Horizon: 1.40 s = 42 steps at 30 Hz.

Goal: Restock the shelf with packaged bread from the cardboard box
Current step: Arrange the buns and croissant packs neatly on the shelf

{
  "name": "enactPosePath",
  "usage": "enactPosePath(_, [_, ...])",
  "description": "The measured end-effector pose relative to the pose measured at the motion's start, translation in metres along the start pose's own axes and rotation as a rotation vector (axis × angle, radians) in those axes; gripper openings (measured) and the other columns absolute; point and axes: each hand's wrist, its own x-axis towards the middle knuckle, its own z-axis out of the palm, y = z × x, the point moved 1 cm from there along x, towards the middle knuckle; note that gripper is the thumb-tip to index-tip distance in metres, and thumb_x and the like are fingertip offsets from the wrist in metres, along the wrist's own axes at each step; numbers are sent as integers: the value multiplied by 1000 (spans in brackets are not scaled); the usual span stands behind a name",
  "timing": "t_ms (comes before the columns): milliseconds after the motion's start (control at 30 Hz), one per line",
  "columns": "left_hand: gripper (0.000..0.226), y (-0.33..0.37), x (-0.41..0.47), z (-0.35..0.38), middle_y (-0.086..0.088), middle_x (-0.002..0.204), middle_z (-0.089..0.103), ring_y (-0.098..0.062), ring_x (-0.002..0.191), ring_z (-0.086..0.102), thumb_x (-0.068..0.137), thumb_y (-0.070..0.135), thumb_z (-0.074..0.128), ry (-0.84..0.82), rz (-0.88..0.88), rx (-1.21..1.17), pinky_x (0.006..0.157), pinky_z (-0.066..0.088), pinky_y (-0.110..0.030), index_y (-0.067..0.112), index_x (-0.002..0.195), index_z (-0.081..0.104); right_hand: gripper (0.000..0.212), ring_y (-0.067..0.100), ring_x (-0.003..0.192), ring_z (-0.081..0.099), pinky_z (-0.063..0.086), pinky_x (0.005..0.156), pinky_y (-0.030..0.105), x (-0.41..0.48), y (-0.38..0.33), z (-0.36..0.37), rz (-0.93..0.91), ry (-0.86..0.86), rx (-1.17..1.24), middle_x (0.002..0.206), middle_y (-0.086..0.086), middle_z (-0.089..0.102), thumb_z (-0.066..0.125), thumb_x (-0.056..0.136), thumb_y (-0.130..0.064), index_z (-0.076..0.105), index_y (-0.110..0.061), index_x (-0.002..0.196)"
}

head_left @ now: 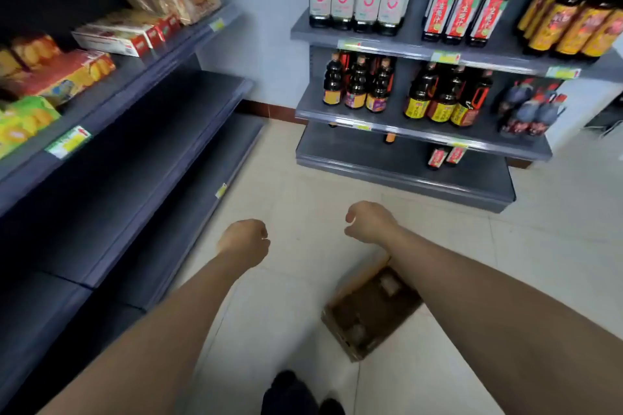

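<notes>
At lower centre, on the floor: cardboard box [371, 310], contents blurred. Left hand [244, 241] fisted, right hand [369, 222] loosely curled, both grips empty. Bend low, lift out gently toward the left shelf [151, 131].

Bare left hand [243, 239], bare right hand [369, 222], dark shoes [290, 391] below.
</notes>
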Motion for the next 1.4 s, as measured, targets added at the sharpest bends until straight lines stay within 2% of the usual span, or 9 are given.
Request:
enactPosePath(100, [20,39,28,32,0,114,65,-23,107,59,89,27,55,-85,55,2,85,51,-31,23,105,66,27,27,107,59,47,82,31,16,48,11,107,-51,35,117,7,63,55,89,-18,65,-10,112])
enactPosePath(233, [17,84,66,78,5,111,64,-19,104,59,90,25,53,-187,132,2,79,46,-27,24,101,66,26,29,102,59,42,71,29,38,104,26,246,-121,107,112,9,64,50,90,-20,66,-8,107])
enactPosePath(367, [22,125,103,125,5,113,63,-16,105,58,94,25,49,-290,228,67,78,45,-25,21,109,65,7,26,87,58,36,57,27,58,151,39,301,-124,131,92,6,62,54,86,-20,57,-14,85])
enactPosePath(533, [19,167,139,187,1,105,66,-19,100,61,93,23,52,-391,294,145,81,51,-29,17,102,67,20,26,95,61,52,73,34,97,203,72,403,-130,176,100,4,64,54,88,-29,63,-14,99])
enactPosePath(667, [20,190,157,244,0,108,65,-21,102,59,95,25,50,-488,246,145,80,47,-28,20,106,66,23,26,99,60,53,83,37,129,255,103,449,-177,176,105,5,64,52,91,-26,67,-16,105])
enactPosePath(867, [23,205,172,345,0,117,63,-22,110,58,96,28,50,-600,91,130,93,49,-34,23,115,63,21,25,94,61,53,76,34,176,321,169,405,-248,164,100,4,66,54,88,-28,67,-20,102])
enactPosePath(1033, [26,201,187,434,-4,118,64,-25,110,59,96,28,51,-644,19,158,91,50,-35,21,117,64,24,28,101,62,54,84,38,220,359,244,371,-319,149,100,5,67,56,89,-37,66,-18,101])
enactPosePath(1233, [26,164,210,557,-4,114,64,-26,107,60,94,34,52,-745,-43,152,89,52,-39,20,113,64,40,27,115,55,49,94,42,268,390,356,393,-322,162,118,3,63,60,91,-41,59,-24,127])
enactPosePath(1400, [48,124,225,655,-11,132,45,-31,116,53,92,43,53,-844,-150,94,95,48,-42,20,134,46,52,30,125,46,47,99,44,315,416,442,381,-334,115,135,8,51,59,92,-36,43,-23,140])
